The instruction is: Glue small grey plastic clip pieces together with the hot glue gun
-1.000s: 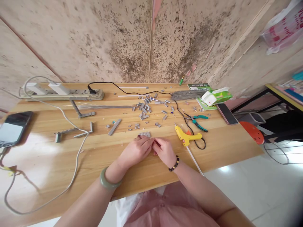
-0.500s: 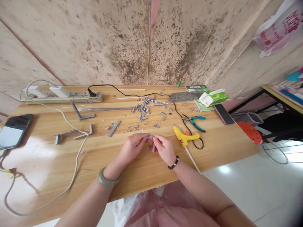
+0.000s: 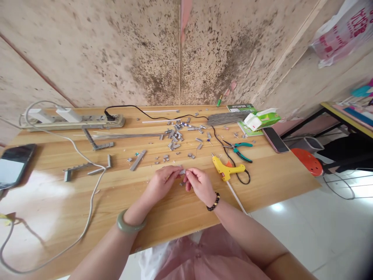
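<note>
Here we are, both hands in close over the light wooden table point(image 3: 175, 221). Our left hand point(image 3: 161, 184), with a pale green bangle behind it, pinches a small grey rectangular piece point(image 3: 182, 172) in its fingertips. Our right hand point(image 3: 201, 186), wearing a dark beaded bracelet, closes thumb and finger on the same piece from the other side, so it sits right between the two. Another little grey bit point(image 3: 182, 184) shows just under our fingers; whether it's touching them, we can't tell.

Straight beyond our hands lies a loose heap of grey pieces point(image 3: 175, 136), with thin metal wires point(image 3: 131, 136) running off to its left. Ahead of our left hand we have a longer flat grey bar point(image 3: 138, 160), and farther left an L-shaped grey assembly point(image 3: 103, 146). Over to the right of our right hand rests a yellow glue gun point(image 3: 229, 169), a white glue stick point(image 3: 236, 197) poking out of its back, and past that some teal-handled pliers point(image 3: 241, 151).

The tabletop is smooth and grained, catching bright glare off to our far left. Beyond its back edge rises a beige wall point(image 3: 116, 46), heavily speckled dark. Far to our right there's a red stool point(image 3: 307, 161) on shiny pale floor tiles point(image 3: 282, 233), and a printed plastic bag point(image 3: 340, 39) hangs above.
</note>
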The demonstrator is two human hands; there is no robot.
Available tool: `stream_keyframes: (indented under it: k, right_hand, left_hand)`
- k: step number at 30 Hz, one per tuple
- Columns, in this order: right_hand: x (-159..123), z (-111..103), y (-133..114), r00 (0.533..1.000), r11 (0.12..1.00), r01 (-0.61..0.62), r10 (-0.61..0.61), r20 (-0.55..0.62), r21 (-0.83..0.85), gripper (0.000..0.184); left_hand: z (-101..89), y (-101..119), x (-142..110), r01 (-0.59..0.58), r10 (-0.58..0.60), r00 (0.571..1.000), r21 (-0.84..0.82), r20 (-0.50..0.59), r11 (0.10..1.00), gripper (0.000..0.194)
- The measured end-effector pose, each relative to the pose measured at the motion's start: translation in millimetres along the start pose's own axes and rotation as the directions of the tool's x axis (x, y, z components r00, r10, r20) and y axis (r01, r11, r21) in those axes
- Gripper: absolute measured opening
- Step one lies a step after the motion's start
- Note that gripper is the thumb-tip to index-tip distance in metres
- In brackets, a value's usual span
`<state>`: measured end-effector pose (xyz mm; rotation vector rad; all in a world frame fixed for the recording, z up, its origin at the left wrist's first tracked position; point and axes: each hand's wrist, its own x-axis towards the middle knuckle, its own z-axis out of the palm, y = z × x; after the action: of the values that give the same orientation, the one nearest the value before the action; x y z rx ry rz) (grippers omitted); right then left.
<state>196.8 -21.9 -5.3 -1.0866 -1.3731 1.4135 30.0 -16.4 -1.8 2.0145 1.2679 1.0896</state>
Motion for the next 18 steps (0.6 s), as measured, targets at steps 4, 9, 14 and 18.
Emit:
stream_keyframes:
  k: [4,9,14,18]
  right_hand:
    - [-1.1,0.5,0.0,0.999,1.0,0.022,-0.023,0.026,0.016,0.029]
    - [-4.8,-0.5,0.2,0.994,0.987,0.106,-0.102,0.038,-0.123,0.023]
    - [-8.1,-3.3,0.8,0.981,0.946,0.196,-0.188,0.055,-0.257,0.018]
    - [-7.9,-4.7,-5.5,0.99,0.988,0.139,-0.138,0.011,-0.067,0.026]
  left_hand:
    - [-0.6,2.8,2.1,0.144,-0.137,0.989,-0.16,0.05,0.977,0.022]
    - [-0.1,3.4,4.4,0.351,-0.285,0.936,-0.509,0.206,0.786,0.026]
    - [-6.3,1.7,3.1,0.551,-0.357,0.832,-0.697,0.424,0.459,0.025]
    - [-12.5,2.9,2.5,0.587,-0.402,0.795,-0.741,0.454,0.326,0.021]
